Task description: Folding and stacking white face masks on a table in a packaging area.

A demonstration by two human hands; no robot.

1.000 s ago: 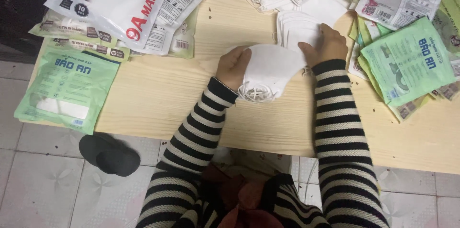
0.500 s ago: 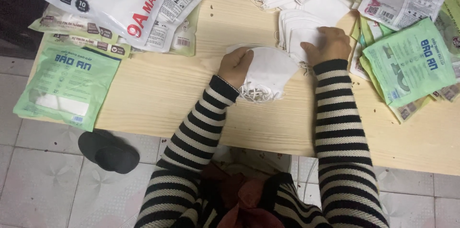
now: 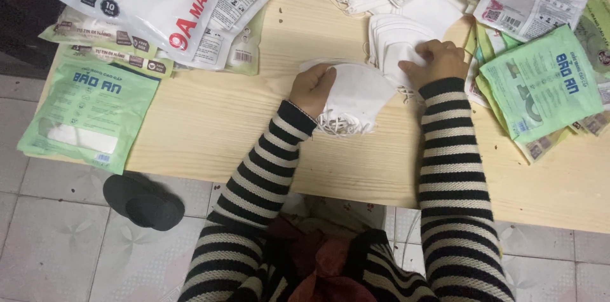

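The left hand (image 3: 311, 86) has its grip closed on a small stack of white masks (image 3: 356, 95) lying on the table (image 3: 210, 124). The right hand (image 3: 438, 60) rests fingers-down on 1 mask of the flat pile (image 3: 394, 38) just beside it, apparently mid-gathering; adding it calls for a pinch and lift.

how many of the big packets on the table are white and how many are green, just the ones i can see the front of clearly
White packets: 2, the large one top left and one top right.
Green packets: 2, one hanging over the table's left edge and one at the right.
Total: 4. Others lie partly hidden beneath these and are left out.
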